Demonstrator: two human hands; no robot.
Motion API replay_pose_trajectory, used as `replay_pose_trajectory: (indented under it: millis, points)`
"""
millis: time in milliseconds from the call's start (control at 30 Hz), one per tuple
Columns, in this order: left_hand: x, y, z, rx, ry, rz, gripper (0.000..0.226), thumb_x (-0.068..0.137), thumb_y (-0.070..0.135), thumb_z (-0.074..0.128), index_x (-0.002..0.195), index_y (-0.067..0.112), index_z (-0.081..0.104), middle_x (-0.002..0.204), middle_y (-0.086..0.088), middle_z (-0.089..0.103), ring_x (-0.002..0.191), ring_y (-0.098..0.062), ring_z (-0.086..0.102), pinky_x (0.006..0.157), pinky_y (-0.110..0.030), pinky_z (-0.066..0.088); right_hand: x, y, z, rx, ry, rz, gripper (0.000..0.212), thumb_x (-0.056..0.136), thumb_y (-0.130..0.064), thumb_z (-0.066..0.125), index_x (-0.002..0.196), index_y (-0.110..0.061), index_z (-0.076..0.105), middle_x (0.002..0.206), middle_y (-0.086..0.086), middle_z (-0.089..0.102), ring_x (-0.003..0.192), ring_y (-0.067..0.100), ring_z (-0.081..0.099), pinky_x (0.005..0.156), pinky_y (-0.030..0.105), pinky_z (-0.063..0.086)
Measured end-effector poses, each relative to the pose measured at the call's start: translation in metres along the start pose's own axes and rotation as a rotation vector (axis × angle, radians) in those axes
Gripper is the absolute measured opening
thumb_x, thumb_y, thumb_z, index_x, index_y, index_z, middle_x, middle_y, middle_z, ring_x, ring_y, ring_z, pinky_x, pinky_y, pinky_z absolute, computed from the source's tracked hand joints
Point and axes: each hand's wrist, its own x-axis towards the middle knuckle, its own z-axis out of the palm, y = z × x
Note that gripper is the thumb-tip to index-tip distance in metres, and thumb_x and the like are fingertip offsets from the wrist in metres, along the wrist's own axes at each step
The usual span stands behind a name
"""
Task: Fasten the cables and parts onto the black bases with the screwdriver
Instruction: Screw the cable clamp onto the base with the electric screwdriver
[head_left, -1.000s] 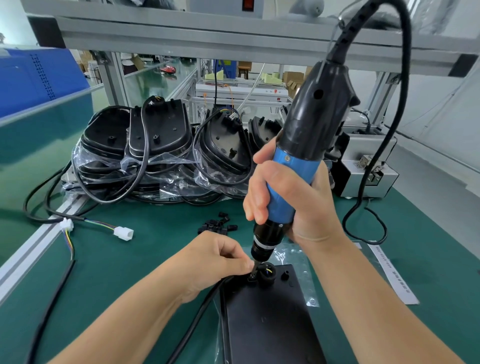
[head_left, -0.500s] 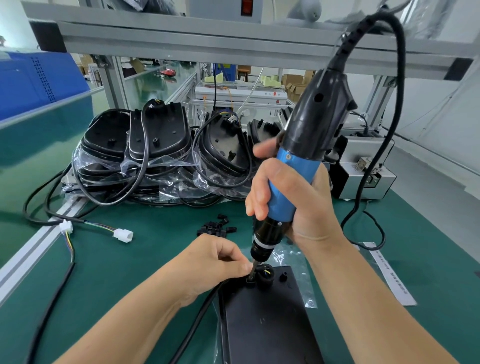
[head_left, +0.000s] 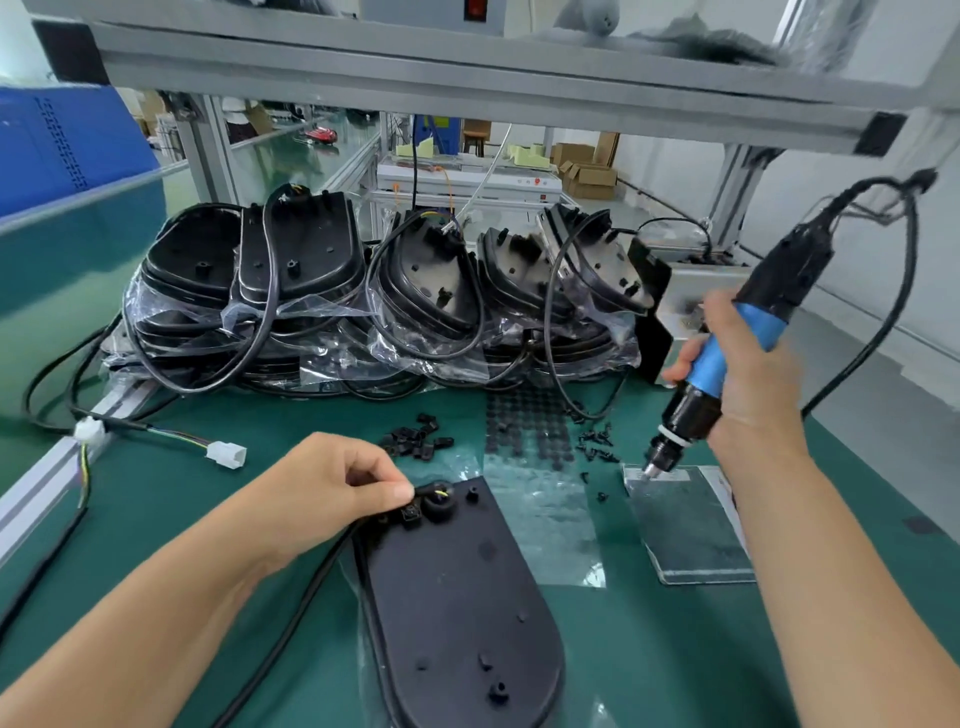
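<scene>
A black base (head_left: 457, 597) is seen lying flat on the green counter (head_left: 649, 649), its narrow end pointing away from the viewer. At that far end the left hand (head_left: 332, 483) is curled, thumb and forefinger pinching the black cable (head_left: 291, 618) where it meets a round black fitting (head_left: 437, 506) on the base — a trace of yellow wire is visible inside the fitting. A small black clip (head_left: 410, 514) sits just beside the fitting, touching the base.

The right hand (head_left: 748, 374) is wrapped around the blue grip of the electric screwdriver (head_left: 727, 343), which is held tilted, well to the right of the base. Its tip is lowered onto the near edge of a clear plastic-covered pad (head_left: 691, 525) (contact cannot be confirmed; the tip is blurred). Loose black screws (head_left: 595, 441) are scattered just left of the tip, beside a sheet of black round pads (head_left: 530, 426).

A small heap of black clips (head_left: 418, 441) lies beyond the base. A stack of bagged black bases with cables (head_left: 363, 306) is noted at the back of the counter — a white connector (head_left: 227, 454) on coloured wires lies at the left.
</scene>
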Motion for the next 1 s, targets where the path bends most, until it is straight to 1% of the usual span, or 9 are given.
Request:
replay_pose_trajectory:
  millis: [100,300,400,567,667,767,867,933,1000]
  points:
    - [-0.001,-0.002,-0.007,-0.015,-0.001,-0.028,0.014,0.080,0.012,0.075,0.069,0.020,0.076,0.080,-0.008,0.074,0.074,-0.013,0.064,0.077,-0.024,0.050,0.008,0.009,-0.022,-0.088,0.082,0.029,0.018,0.086,-0.030,0.073,0.088,-0.019,0.058,0.051,-0.005,0.057,0.042,0.013,0.052,0.050,0.027,0.052]
    - [-0.001,-0.002,-0.009,-0.009,-0.008,-0.052,0.013,0.081,0.011,0.075,0.071,0.019,0.076,0.080,-0.009,0.074,0.073,-0.011,0.063,0.081,-0.029,0.050,0.014,0.019,-0.042,-0.033,0.160,0.151,0.032,0.082,-0.041,0.075,0.090,-0.019,0.054,0.051,-0.003,0.059,0.042,0.014,0.055,0.049,0.027,0.053]
    - [-0.003,-0.002,-0.010,-0.005,0.000,-0.058,0.014,0.082,0.010,0.074,0.070,0.017,0.076,0.079,-0.009,0.073,0.071,-0.010,0.062,0.079,-0.028,0.049,0.015,0.024,-0.049,-0.044,0.167,0.225,0.032,0.089,-0.041,0.068,0.103,-0.017,0.053,0.067,0.004,0.062,0.048,0.014,0.060,0.054,0.028,0.056]
    - [-0.004,-0.002,-0.016,-0.004,-0.004,-0.073,0.016,0.082,0.008,0.074,0.068,0.017,0.076,0.080,-0.006,0.074,0.072,-0.005,0.063,0.076,-0.017,0.046,0.010,0.026,-0.053,-0.238,0.160,0.247,0.015,0.095,-0.033,0.061,0.096,-0.022,0.052,0.085,0.010,0.064,0.061,0.016,0.068,0.061,0.030,0.060]
    - [-0.003,0.001,-0.019,0.020,-0.057,-0.090,0.013,0.082,0.011,0.074,0.074,0.020,0.077,0.084,-0.001,0.075,0.076,-0.003,0.066,0.075,-0.014,0.044,0.004,0.024,-0.054,-0.466,0.200,0.250,0.023,0.093,-0.038,0.058,0.105,-0.019,0.056,0.090,0.004,0.062,0.074,0.019,0.064,0.072,0.037,0.054]
    - [-0.001,0.004,-0.019,0.052,-0.068,-0.078,0.009,0.082,0.019,0.075,0.087,0.025,0.077,0.088,0.004,0.076,0.083,-0.004,0.068,0.075,-0.011,0.046,-0.008,0.021,-0.051,-0.856,0.243,0.133,0.034,0.092,-0.039,0.054,0.105,-0.007,0.059,0.082,0.003,0.056,0.070,0.021,0.052,0.061,0.034,0.038]
    - [0.006,0.013,-0.007,0.147,0.000,0.040,0.007,0.081,0.029,0.075,0.088,0.031,0.076,0.084,0.015,0.074,0.079,0.002,0.067,0.069,-0.006,0.046,-0.027,0.026,-0.043,-1.210,0.274,-0.067,0.036,0.089,-0.030,0.060,0.106,0.001,0.057,0.097,0.022,0.059,0.091,0.039,0.054,0.075,0.043,0.045]
    - [0.015,0.023,0.009,0.260,0.004,0.142,0.008,0.083,0.028,0.074,0.089,0.032,0.076,0.082,0.019,0.073,0.079,0.007,0.065,0.069,-0.003,0.044,-0.042,0.031,-0.030,-1.296,0.283,-0.232,0.035,0.088,-0.024,0.063,0.115,-0.003,0.061,0.111,0.023,0.059,0.106,0.039,0.050,0.085,0.046,0.044]
    - [0.028,0.032,0.028,0.450,-0.017,0.207,0.013,0.086,0.031,0.069,0.097,0.030,0.075,0.094,0.019,0.072,0.087,0.005,0.062,0.079,-0.009,0.043,-0.051,0.036,-0.013,-1.234,0.029,-0.350,0.021,0.090,-0.018,0.063,0.109,-0.013,0.069,0.106,0.011,0.064,0.102,0.028,0.055,0.084,0.037,0.043]
